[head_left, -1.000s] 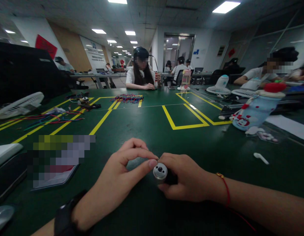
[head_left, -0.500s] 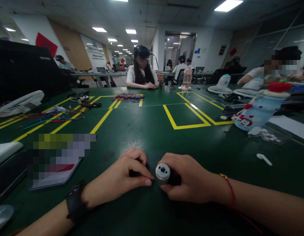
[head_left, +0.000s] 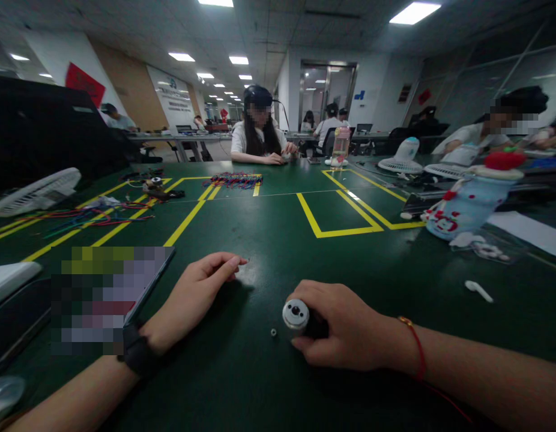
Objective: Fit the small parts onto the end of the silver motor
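Note:
My right hand [head_left: 345, 327] grips a small cylinder [head_left: 296, 314] with a silver end cap and a dark body, resting low on the green table [head_left: 278, 240]. The cap faces me and shows a dark hole in its middle. A tiny pale ring-shaped part [head_left: 273, 332] lies on the table just left of the cylinder. My left hand [head_left: 194, 297] hovers up and to the left of it, fingers loosely curled and pointing right, with nothing visible in them. A black watch sits on my left wrist and a red string on my right wrist.
A tablet [head_left: 109, 294] lies at my left. Coloured wires [head_left: 86, 217] and a white fan [head_left: 37, 191] sit further left. A blue bottle in a snowman cover [head_left: 471, 201] and a white scoop [head_left: 477, 290] are at the right. People sit at the far edge.
My left hand has left the cylinder's cap and drawn back up and to the left. A tiny ring-shaped part now lies on the table beside the cylinder. The right hand has held still.

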Demonstrator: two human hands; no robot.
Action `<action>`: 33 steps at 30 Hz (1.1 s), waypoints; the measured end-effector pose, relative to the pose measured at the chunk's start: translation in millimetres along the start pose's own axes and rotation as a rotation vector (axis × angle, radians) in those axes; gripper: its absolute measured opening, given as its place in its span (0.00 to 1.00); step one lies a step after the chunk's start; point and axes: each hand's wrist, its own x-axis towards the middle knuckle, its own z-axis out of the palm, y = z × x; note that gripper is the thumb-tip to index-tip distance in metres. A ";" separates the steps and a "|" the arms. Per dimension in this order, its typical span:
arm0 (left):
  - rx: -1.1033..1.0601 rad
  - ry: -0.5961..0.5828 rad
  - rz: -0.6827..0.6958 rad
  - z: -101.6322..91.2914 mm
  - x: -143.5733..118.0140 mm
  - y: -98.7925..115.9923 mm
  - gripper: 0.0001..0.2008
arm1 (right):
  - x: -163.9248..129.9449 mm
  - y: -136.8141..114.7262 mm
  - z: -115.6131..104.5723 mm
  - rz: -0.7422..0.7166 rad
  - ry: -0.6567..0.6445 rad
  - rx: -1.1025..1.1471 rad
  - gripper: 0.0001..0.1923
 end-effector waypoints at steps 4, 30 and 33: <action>-0.016 -0.064 0.017 0.9 -0.4 -0.6 0.14 | -0.9 -0.3 -0.7 -0.002 -0.001 -0.002 0.16; 0.039 -0.218 0.429 24.5 -33.6 48.5 0.09 | 1.6 3.6 6.7 -0.025 0.015 -0.073 0.13; 0.026 -0.253 0.425 23.9 -33.6 50.2 0.09 | 1.8 3.3 5.8 -0.020 0.016 -0.075 0.12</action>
